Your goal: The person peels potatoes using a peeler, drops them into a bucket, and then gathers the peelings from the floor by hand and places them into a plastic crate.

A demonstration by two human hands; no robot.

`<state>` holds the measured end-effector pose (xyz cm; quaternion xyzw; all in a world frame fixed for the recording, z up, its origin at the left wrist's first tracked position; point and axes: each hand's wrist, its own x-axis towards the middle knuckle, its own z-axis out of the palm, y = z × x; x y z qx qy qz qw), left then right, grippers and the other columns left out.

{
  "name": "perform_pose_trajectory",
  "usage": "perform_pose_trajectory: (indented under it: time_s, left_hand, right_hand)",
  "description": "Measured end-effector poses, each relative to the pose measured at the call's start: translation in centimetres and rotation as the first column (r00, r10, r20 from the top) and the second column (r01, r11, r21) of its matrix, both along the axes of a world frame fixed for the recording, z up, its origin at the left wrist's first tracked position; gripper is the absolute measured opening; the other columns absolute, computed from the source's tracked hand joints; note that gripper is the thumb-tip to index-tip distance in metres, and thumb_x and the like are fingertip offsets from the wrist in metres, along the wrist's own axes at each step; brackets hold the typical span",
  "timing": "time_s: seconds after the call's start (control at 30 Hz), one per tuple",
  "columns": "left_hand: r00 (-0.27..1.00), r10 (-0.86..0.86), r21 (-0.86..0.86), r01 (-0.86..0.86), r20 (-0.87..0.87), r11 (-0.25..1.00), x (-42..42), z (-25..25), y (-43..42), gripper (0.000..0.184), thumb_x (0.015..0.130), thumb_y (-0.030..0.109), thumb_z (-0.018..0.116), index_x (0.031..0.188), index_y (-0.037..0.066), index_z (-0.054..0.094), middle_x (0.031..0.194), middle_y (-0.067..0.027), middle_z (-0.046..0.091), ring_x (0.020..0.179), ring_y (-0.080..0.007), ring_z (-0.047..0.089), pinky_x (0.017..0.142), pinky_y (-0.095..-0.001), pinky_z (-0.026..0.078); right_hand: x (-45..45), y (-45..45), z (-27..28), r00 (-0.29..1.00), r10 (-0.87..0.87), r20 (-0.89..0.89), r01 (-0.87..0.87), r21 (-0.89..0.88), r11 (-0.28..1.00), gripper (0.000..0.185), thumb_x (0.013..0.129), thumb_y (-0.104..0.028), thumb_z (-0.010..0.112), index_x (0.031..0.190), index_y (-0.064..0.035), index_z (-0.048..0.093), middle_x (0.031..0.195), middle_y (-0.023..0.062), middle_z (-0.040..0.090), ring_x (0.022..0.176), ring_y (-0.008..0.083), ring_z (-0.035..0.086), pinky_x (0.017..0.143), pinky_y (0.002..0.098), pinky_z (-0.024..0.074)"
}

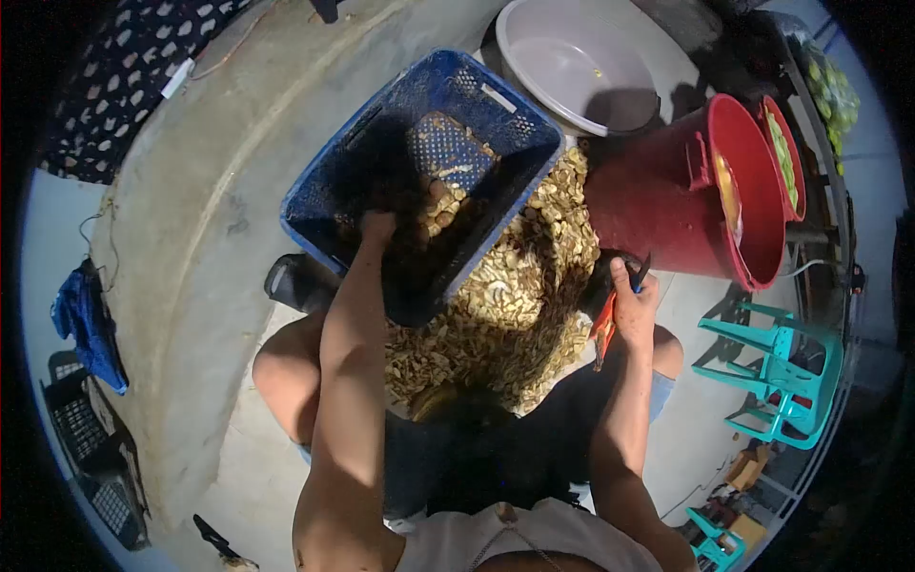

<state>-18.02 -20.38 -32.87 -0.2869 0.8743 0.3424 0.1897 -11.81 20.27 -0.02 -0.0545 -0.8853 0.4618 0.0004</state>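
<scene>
I'm at the reaching-in step: left hand [377,226] in the crate [381,119] by the pieces [441,208], grip unclear in shadow. My right hand [636,299], well apart, clasps a seeming knife [642,274]. Next calls for a sure pinch.

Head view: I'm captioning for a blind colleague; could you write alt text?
The left hand reaches into a blue crate; the right hand holds a red-and-blue tool. A heap of pale pieces lies in front, beside a red bucket.

Text: none legible | labels, brands: none legible | numbers, signs: none legible
</scene>
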Motion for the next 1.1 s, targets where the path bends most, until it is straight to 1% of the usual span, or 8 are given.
perform_pose_trajectory:
  time_s: [0.17,0.27,0.37,0.4,0.53,0.77,0.83,1.1]
  left_hand:
    - [0.885,-0.315,0.013,0.340,-0.342,0.940,-2.2,-11.7,5.0,0.035,0.083,0.020,0.060,0.112,0.002,0.062,0.113,-0.0257,0.061,0.101,-0.0419,0.059,0.086,-0.0491,0.049]
    - [0.941,-0.269,0.006,0.276,-0.205,0.961,-4.4,-5.0,11.1,0.032,0.083,0.019,0.060,0.111,0.004,0.063,0.107,-0.0236,0.063,0.100,-0.0433,0.059,0.090,-0.0465,0.049]
    - [0.774,-0.633,-0.057,0.631,-0.009,0.774,-6.6,-1.5,13.9,0.042,0.091,0.018,0.052,0.133,0.014,0.050,0.133,-0.0129,0.050,0.127,-0.0343,0.044,0.109,-0.0441,0.033]
    - [0.829,-0.545,0.093,0.537,0.122,0.838,-7.3,-1.6,15.0,0.048,0.098,0.032,0.040,0.143,0.017,0.038,0.152,-0.0068,0.029,0.140,-0.0302,0.025,0.114,-0.0457,0.022]
    - [0.952,-0.233,0.273,0.175,0.197,0.946,-9.5,-8.9,16.8,0.063,0.098,0.054,0.018,0.146,0.015,0.032,0.155,-0.0086,0.025,0.141,-0.0316,0.027,0.114,-0.0467,0.024]
    - [0.982,-0.190,0.060,0.189,0.011,0.980,-9.4,-11.8,17.5,0.050,0.098,0.043,0.035,0.127,0.009,0.057,0.141,-0.0185,0.045,0.128,-0.0399,0.043,0.105,-0.0493,0.034]
    - [0.994,-0.037,0.307,0.004,0.100,0.952,-8.7,-4.7,16.6,0.045,0.098,0.038,0.038,0.126,0.008,0.057,0.126,-0.0214,0.056,0.117,-0.0420,0.050,0.100,-0.0497,0.038]
    - [0.877,0.199,0.497,0.051,-0.438,0.866,-6.5,-11.1,16.2,0.038,0.080,0.011,0.070,0.115,0.005,0.056,0.099,-0.0187,0.064,0.094,-0.0303,0.063,0.082,-0.0387,0.049]
  right_hand:
    - [-2.5,-2.2,-2.0,0.986,0.041,0.161,-0.061,0.120,0.991,0.044,0.091,-0.035,0.065,0.072,0.0031,0.056,0.062,-0.0008,0.047,0.064,0.0094,0.040,0.056,0.0304,0.0368]
    - [-3.4,-2.6,-3.4,0.985,0.058,0.160,-0.084,0.159,0.984,0.046,0.092,-0.035,0.064,0.069,0.0034,0.054,0.058,-0.0017,0.045,0.060,0.0090,0.038,0.052,0.0300,0.0351]
    - [-3.8,-3.3,-3.8,0.985,0.066,0.157,-0.096,0.190,0.977,0.043,0.092,-0.031,0.065,0.067,0.0026,0.054,0.055,-0.0029,0.045,0.058,0.0073,0.038,0.050,0.0288,0.0344]
    - [-3.9,-3.7,-3.5,0.981,0.051,0.189,-0.084,0.173,0.981,0.041,0.092,-0.029,0.065,0.067,0.0025,0.054,0.056,-0.0033,0.045,0.057,0.0073,0.038,0.050,0.0289,0.0344]
    - [-4.3,-3.3,-3.5,0.980,0.104,0.169,-0.145,0.252,0.957,0.041,0.091,-0.028,0.065,0.067,0.0028,0.052,0.055,0.0005,0.042,0.057,0.0085,0.035,0.050,0.0297,0.0333]
    - [-4.1,-2.8,-3.6,0.980,0.100,0.171,-0.139,0.238,0.961,0.044,0.090,-0.031,0.066,0.067,0.0029,0.052,0.052,0.0090,0.044,0.053,0.0144,0.035,0.049,0.0346,0.0350]
    - [-4.0,-2.8,-2.9,0.975,0.123,0.187,-0.171,0.262,0.950,0.046,0.090,-0.033,0.066,0.064,0.0020,0.051,0.051,0.0087,0.043,0.051,0.0151,0.035,0.048,0.0356,0.0346]
    - [-2.9,-1.6,-2.1,0.984,0.149,0.097,-0.170,0.269,0.948,0.052,0.090,-0.040,0.064,0.061,0.0017,0.051,0.049,0.0136,0.043,0.046,0.0192,0.036,0.046,0.0386,0.0342]
